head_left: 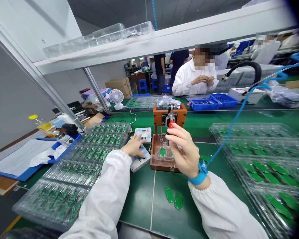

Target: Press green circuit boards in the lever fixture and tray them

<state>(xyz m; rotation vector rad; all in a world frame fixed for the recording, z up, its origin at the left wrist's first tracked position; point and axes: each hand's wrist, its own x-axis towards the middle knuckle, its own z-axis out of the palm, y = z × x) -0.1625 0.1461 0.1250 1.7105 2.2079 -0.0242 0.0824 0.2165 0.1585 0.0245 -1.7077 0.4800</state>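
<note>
With bent fingers, my right hand [185,151] grips the red handle [170,124] of a toggle clamp on an orange-brown test fixture [157,117]. A green circuit board [162,152] shows under the clear plate in the fixture's base; my right hand hides part of it. Fingers spread, my left hand [135,146] rests over two small boxes left of the fixture: a box with a red display [147,130] and a grey-white box [141,162]. Two loose green boards, a left one [168,194] and a right one [178,200], lie in front of the fixture.
Stacked clear trays of boards [64,181] stand at left, and more clear trays [254,159] at right. A blue coiled cord [229,132] runs from my right wristband. A white fan [116,97] and blue bins [205,104] stand behind. Across the bench sits a person in white [184,78].
</note>
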